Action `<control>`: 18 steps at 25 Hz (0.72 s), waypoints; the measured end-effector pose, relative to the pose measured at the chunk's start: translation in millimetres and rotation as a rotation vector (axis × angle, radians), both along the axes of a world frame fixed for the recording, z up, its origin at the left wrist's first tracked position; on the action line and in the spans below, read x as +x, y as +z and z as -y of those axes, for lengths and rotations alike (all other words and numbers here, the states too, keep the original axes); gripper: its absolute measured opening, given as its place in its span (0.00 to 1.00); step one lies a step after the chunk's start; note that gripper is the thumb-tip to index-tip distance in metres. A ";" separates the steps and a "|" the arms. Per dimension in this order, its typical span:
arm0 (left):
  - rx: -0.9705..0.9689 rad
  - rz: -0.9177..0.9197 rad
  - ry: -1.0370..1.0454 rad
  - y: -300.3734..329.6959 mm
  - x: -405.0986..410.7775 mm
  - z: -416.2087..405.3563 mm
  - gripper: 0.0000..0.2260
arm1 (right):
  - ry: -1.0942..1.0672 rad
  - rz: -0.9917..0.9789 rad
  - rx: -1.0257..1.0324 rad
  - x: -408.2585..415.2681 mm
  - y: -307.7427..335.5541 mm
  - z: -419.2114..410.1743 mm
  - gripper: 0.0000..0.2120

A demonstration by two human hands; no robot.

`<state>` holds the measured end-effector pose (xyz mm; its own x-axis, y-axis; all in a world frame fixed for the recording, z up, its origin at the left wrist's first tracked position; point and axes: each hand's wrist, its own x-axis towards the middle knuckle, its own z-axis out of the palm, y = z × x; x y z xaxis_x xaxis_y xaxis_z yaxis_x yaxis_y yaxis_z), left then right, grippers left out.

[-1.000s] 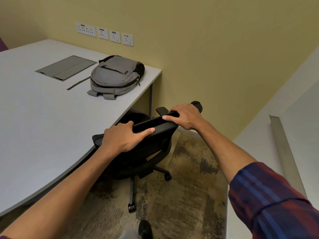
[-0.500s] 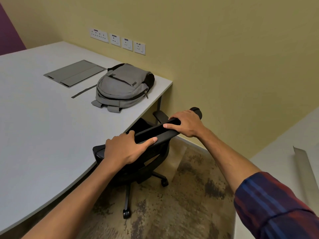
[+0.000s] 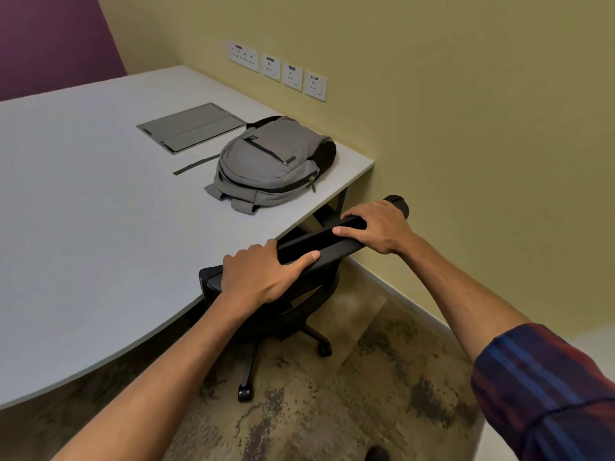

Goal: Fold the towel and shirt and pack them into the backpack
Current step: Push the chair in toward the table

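Observation:
A grey backpack lies flat and zipped on the far right corner of the white table. No towel or shirt is in view. Both hands grip the top rail of a black office chair that stands tucked against the table's right edge. My left hand holds the rail's near end, fingers curled over it and thumb along its front. My right hand holds the far end, close to the table corner.
A flat grey cable hatch is set into the table behind the backpack, with a dark strap lying beside it. Wall sockets line the yellow wall. The chair's wheeled base stands on mottled carpet.
The chair has rolled in toward the table under both hands, its seat now below the tabletop. The view has swung left, bringing more of the table and a purple wall into sight.

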<state>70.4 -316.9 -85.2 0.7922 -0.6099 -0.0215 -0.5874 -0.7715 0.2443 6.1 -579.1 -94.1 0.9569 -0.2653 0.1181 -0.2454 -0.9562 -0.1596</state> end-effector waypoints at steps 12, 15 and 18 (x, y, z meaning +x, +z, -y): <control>-0.003 0.082 0.255 11.5 -5.2 76.9 0.37 | 0.224 0.004 -0.026 49.1 4.4 81.0 0.40; -0.005 0.158 0.302 10.9 1.2 89.4 0.36 | 0.255 0.031 -0.026 63.8 3.8 94.5 0.39; -0.003 0.197 0.321 8.0 16.0 97.2 0.36 | 0.270 0.029 -0.028 81.0 1.3 102.8 0.39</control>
